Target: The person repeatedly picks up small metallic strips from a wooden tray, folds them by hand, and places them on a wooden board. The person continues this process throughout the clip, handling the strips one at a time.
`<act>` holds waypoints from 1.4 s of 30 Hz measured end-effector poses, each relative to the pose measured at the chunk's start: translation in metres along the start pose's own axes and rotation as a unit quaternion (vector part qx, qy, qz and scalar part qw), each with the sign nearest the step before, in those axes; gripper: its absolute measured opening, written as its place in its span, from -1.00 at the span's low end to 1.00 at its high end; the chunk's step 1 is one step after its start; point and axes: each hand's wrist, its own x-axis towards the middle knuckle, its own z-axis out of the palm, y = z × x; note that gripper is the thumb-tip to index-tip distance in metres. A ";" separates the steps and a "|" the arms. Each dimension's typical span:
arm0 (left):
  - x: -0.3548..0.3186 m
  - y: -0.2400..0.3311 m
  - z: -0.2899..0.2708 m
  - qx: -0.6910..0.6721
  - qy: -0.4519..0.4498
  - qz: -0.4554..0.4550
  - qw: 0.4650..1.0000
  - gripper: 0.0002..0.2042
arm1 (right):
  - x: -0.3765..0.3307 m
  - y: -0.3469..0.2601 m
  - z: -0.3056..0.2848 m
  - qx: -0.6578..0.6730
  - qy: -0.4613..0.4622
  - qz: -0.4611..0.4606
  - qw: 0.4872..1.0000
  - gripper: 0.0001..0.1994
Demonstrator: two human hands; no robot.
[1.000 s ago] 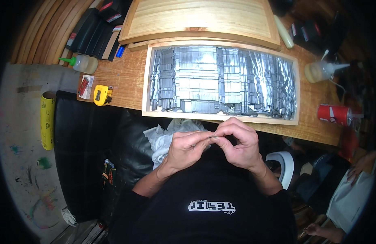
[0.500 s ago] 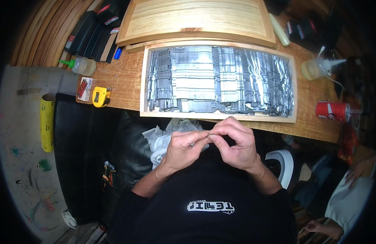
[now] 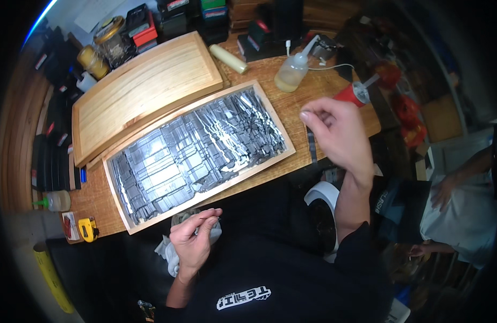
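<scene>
At the wooden table (image 3: 262, 71), the right hand (image 3: 340, 132) sits high, left hand (image 3: 193, 239) low, fingers (image 3: 314, 123) pinched, contents unclear.

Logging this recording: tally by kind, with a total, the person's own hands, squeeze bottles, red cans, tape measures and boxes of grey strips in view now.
Own hands: 2 (left hand, right hand)
Squeeze bottles: 2
Red can: 1
Tape measure: 1
Box of grey strips: 1
Total: 7
</scene>
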 end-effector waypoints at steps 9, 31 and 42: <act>0.032 0.031 0.027 0.058 -0.034 0.084 0.994 -0.81 | -0.050 -0.011 0.068 0.138 -0.125 -0.326 0.927 -0.92; 0.039 0.054 0.015 0.125 -0.148 0.129 0.973 -0.76 | -0.073 -0.006 0.100 0.272 -0.112 -0.266 0.918 -0.83; 0.009 -0.038 0.004 -0.235 -0.172 -0.409 0.865 -0.84 | -0.117 0.072 0.196 0.510 -0.293 0.242 0.772 -0.82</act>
